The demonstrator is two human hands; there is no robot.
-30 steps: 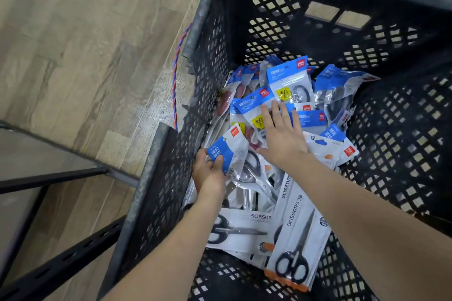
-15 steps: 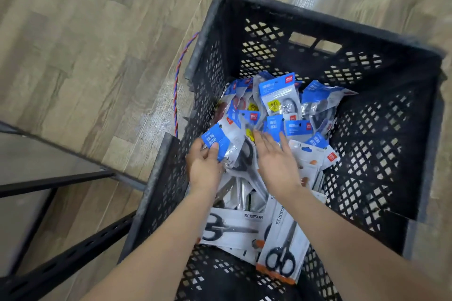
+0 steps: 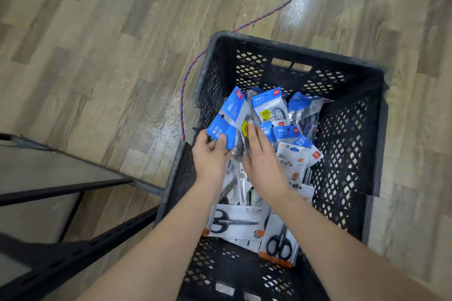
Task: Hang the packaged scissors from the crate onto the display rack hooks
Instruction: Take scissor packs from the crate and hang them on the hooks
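Head view: left hand (image 3: 210, 154) pinches blue scissors packets (image 3: 228, 120), long axis slanting up-right; right hand (image 3: 263, 161) grip spread.

We see a crate (image 3: 374, 129) of matt black plastic lattice, scuffed grey along its rim. Inside it, the scissor packets (image 3: 269, 107) look like glossy clear film with blue paper headers. Left of the crate, the floor (image 3: 97, 44) is wood-grain plank with a sheen, the twisted cord (image 3: 182, 105) fibrous.

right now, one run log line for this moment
left hand grips blue packs | right hand open beside them | over crate | none hung
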